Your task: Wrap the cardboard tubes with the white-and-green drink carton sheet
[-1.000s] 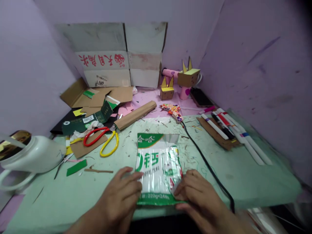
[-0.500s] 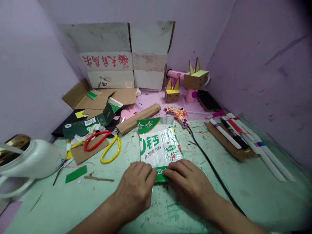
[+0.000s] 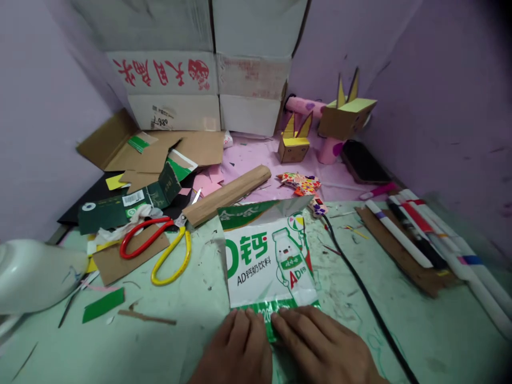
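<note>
A flattened green-and-white drink carton sheet (image 3: 269, 256) with a printed bottle lies on the green cutting mat (image 3: 192, 320). My left hand (image 3: 240, 354) and my right hand (image 3: 320, 349) rest side by side on its near green edge, fingers flat and pressing it down. Its far edge curls up slightly. Red-and-yellow scissors (image 3: 160, 250) lie to the left of the sheet.
A black cable (image 3: 368, 304) runs down the mat right of the sheet. Markers (image 3: 424, 240) lie on cardboard at the right. A white jug (image 3: 36, 274) sits at left. Cardboard scraps (image 3: 152, 154), a cardboard strip (image 3: 228, 194), boxes (image 3: 208, 80) and cardboard animal figures (image 3: 344, 114) stand behind.
The sheet has opened out flatter, showing the printed bottle. My hands have slid close together on its near edge, and the view has moved forward and lower.
</note>
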Motion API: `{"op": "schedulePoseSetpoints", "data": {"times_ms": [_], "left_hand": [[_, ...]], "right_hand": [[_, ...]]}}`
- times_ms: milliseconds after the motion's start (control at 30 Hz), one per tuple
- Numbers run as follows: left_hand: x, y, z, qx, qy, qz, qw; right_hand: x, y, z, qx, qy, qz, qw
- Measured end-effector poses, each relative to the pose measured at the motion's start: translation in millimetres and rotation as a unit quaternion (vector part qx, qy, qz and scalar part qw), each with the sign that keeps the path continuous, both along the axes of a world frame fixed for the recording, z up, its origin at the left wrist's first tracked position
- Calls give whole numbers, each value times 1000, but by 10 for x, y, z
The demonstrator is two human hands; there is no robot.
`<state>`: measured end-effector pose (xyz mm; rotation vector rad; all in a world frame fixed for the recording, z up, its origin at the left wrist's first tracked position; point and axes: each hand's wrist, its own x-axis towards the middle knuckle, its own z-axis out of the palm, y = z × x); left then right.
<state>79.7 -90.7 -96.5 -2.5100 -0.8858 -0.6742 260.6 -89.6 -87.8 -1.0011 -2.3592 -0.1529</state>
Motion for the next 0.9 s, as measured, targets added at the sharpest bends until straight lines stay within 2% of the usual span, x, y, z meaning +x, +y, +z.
{"op": "schedulePoseSetpoints", "data": {"times_ms": [167, 300, 433, 567, 633, 767, 833, 900], "left_hand": [[-5, 49, 50, -11, -14, -1, 1000], [8, 161, 153, -89, -53, 1, 995], [-6, 325, 149, -227, -80, 13, 971], [-25, 454, 162, -374, -141, -4, 917], [-30, 483, 206, -411, -137, -2, 901], [-70, 443, 252, -414, -133, -15, 900], [-103, 374, 236, -365, -154, -24, 918], [-124, 285, 224, -301, -156, -28, 941]], "right_hand": [[-4, 17, 1, 31, -30, -21, 999], [16, 41, -63, 6, -29, -24, 999], [33, 148, -72, -74, 31, -31, 996], [3, 261, -44, -224, 107, -20, 969], [-13, 289, -26, -235, 137, -19, 962], [47, 262, 43, -245, 174, -4, 954], [129, 202, 80, -248, 168, 9, 954], [212, 125, 89, -202, 132, 12, 970]]}}
